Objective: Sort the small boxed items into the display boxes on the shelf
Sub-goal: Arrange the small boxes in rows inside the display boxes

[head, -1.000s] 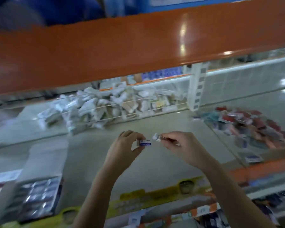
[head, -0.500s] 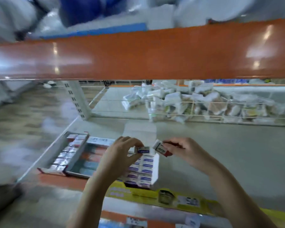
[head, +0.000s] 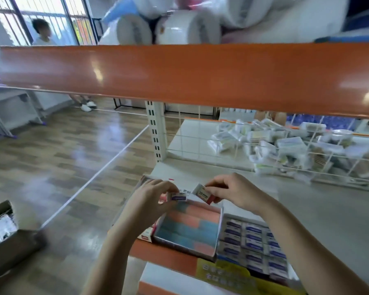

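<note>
We are holding both hands above the front edge of the grey shelf (head: 320,211), under the orange beam (head: 179,75) that is closing off the room overhead. Our left hand (head: 151,199) is pinching a small purple-labelled box (head: 178,197) between curled fingers; our right hand (head: 234,193) is gripping a white and red box (head: 202,193) the same way. The two boxes are sitting near each other, apart, just above the open display box (head: 192,228) of pink and blue items. Touching its right side, a second display box (head: 251,239) is holding rows of purple-labelled boxes. Behind, a wire basket (head: 285,152) is holding a heap of clear-wrapped packets. The shelf to the right is lying bare.
</note>
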A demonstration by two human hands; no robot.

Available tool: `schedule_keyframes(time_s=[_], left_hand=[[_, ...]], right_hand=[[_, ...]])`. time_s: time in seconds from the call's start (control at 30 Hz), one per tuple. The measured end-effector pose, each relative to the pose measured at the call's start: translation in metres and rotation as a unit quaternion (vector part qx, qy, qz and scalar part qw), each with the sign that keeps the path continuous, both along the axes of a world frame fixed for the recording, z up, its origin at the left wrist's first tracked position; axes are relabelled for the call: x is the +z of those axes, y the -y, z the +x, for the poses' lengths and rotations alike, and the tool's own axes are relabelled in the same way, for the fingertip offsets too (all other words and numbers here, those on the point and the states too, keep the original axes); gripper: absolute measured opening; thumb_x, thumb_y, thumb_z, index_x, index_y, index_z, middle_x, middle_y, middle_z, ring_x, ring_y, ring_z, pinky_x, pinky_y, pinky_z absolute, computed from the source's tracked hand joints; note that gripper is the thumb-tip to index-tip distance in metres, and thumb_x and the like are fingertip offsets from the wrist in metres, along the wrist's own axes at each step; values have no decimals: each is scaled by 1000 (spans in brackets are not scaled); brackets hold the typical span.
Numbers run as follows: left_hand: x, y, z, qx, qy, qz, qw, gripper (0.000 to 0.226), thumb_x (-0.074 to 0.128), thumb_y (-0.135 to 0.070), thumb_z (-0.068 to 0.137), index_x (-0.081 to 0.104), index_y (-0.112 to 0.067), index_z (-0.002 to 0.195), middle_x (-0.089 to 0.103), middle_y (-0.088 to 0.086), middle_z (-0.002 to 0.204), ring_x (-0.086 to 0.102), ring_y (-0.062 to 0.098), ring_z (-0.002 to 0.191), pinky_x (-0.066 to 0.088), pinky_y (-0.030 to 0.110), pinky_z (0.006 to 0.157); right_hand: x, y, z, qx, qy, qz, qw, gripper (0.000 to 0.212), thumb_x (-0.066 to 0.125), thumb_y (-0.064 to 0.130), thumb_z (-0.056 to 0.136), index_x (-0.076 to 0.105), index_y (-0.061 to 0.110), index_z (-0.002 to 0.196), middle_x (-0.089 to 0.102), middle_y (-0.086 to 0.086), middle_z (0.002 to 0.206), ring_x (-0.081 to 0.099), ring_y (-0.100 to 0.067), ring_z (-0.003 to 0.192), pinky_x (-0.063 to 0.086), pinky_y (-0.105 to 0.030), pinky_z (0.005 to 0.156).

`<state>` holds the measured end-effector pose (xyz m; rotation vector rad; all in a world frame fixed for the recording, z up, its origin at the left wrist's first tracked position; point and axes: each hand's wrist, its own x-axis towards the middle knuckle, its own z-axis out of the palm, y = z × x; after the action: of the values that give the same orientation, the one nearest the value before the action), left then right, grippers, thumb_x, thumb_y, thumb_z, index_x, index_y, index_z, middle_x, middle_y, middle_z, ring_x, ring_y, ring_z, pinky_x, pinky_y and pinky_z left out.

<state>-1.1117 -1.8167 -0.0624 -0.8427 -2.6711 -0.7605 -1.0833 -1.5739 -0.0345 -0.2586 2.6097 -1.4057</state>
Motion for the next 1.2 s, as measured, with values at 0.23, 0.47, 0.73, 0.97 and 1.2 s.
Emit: schedule_keyframes(time_s=[0.23, 0.47, 0.73, 0.97, 1.2], left_hand=[[0, 60, -31, 41, -12, -8, 999, 27, 77, -22, 73, 69, -27, 98, 68, -10, 99, 60, 11, 88, 51, 30, 76], [-6, 97, -42, 58, -10, -4, 998, 20, 75, -25, 75, 67, -27, 93, 66, -12, 89, 58, 13, 85, 52, 34, 72], [-16, 112, -42, 67, -4, 6, 998, 19, 75, -25, 76, 68, -23, 94, 66, -11, 89, 58, 12, 85, 49, 29, 72], [-16, 112, -41, 73, -6, 24, 997, 20, 76, -23, 75, 70, -20, 95, 67, -7, 89, 56, 13, 84, 44, 26, 70], [-18, 114, -38, 79, -1, 24, 997, 21, 74, -23, 77, 69, -22, 97, 66, -8, 92, 55, 12, 86, 45, 26, 71]], right_hand=[[4, 65, -49, 31, 22, 71, 997, 15, 60, 23, 91, 65, 16, 104, 69, 4, 94, 66, -6, 81, 46, -12, 61], [-2, 118, -88, 79, 15, 160, 984, 22, 59, 25, 91, 64, 17, 110, 67, 1, 107, 61, -10, 92, 49, -26, 82], [-12, 147, -107, 95, -8, 224, 970, 22, 59, 24, 90, 68, 14, 108, 67, -2, 103, 61, -13, 87, 48, -21, 71], [-24, 155, -107, 87, -81, 269, 956, 17, 64, 21, 87, 68, 13, 101, 63, -2, 101, 58, -13, 89, 47, -25, 79], [-37, 159, -100, 69, -143, 316, 935, 17, 58, 22, 90, 64, 14, 103, 61, -5, 105, 57, -19, 95, 48, -31, 83]])
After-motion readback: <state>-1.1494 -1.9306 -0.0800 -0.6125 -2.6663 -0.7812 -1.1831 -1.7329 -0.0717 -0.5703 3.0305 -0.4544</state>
